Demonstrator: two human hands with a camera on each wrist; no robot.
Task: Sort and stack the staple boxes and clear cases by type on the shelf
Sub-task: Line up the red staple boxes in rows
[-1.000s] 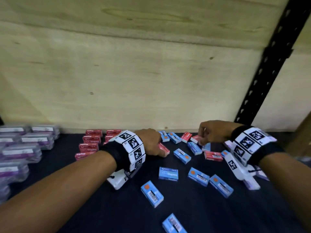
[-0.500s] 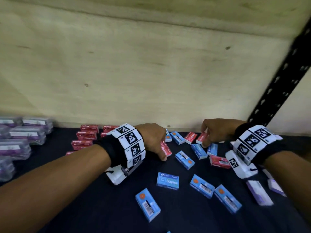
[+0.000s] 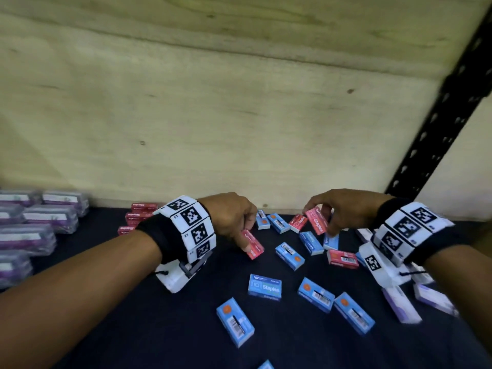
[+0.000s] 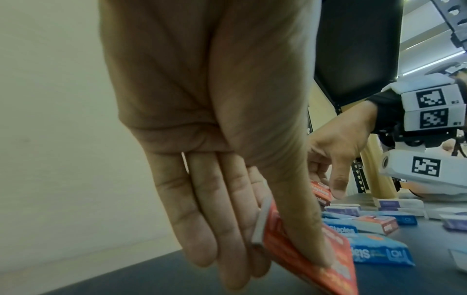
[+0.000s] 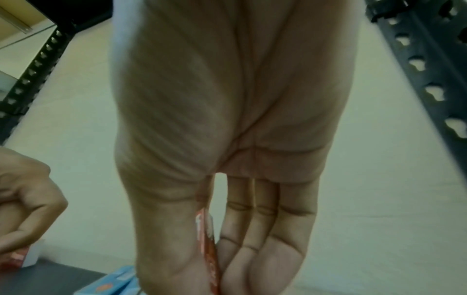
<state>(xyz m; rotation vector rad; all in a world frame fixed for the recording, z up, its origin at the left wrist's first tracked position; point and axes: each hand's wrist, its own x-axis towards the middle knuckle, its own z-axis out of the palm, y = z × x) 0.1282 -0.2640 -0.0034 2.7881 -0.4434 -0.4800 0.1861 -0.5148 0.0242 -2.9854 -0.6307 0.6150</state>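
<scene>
My left hand [image 3: 241,230] pinches a red staple box [image 3: 253,245] between thumb and fingers, one end low over the dark shelf mat; the same red staple box [image 4: 298,253] fills the left wrist view. My right hand [image 3: 328,213] holds another red staple box [image 3: 316,222] tilted above the mat, seen edge-on as a red box [image 5: 208,245] in the right wrist view. Several blue staple boxes [image 3: 265,286] lie scattered between and in front of my hands. Two more red boxes [image 3: 298,223] [image 3: 343,258] lie loose there.
A row of red staple boxes [image 3: 138,217] stands at the back left. Clear cases with purple labels [image 3: 50,218] sit piled at the far left. White and purple boxes [image 3: 400,304] lie at the right. A plywood back wall [image 3: 213,115] and a black perforated upright [image 3: 436,134] bound the shelf.
My right hand has lifted its red box off the mat and tilted it. My left hand has kept its red box and shifted slightly right. The head camera has tilted.
</scene>
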